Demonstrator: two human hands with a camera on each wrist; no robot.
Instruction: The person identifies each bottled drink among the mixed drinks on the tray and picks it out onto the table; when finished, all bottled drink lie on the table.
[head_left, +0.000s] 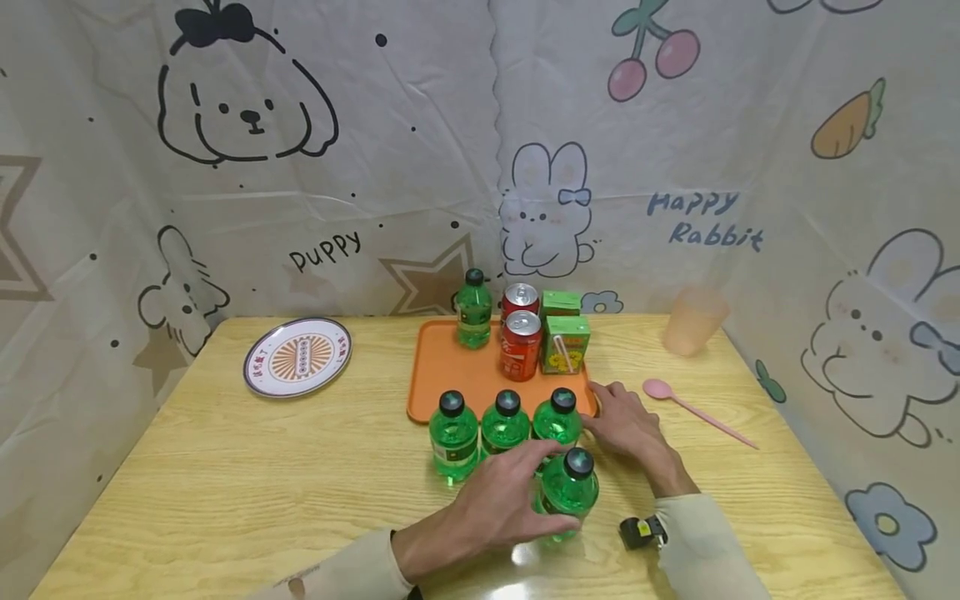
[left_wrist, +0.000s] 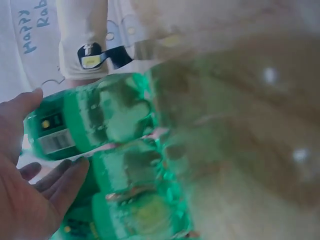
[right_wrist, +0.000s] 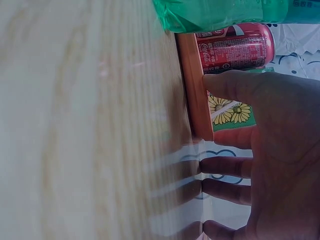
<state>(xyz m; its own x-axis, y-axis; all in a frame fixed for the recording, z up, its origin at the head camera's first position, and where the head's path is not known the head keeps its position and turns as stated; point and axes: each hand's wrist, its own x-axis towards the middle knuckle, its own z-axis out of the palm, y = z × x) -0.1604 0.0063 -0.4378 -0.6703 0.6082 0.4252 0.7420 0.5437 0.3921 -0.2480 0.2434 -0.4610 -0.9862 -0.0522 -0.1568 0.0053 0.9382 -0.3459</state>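
My left hand (head_left: 498,500) has its thumb and fingers around a green soda bottle (head_left: 570,492) with a black cap, the nearest of the bottles. Behind it, three like bottles stand in a row by the tray's front edge: a left one (head_left: 453,433), a middle one (head_left: 506,421) and a right one (head_left: 557,419). With its fingers spread, my right hand (head_left: 626,421) touches the near right corner of the orange tray (head_left: 442,379). The right wrist view shows my thumb against the tray's rim (right_wrist: 192,85). Left fingertips partly hide behind the held bottle.
On the tray stand a green bottle (head_left: 474,312), two red cola cans, one in front (head_left: 521,350), and two green drink cartons, one in front (head_left: 564,346). A plate (head_left: 297,358) lies left. Rightward are a pink spoon (head_left: 701,410) and a translucent cup (head_left: 693,321).
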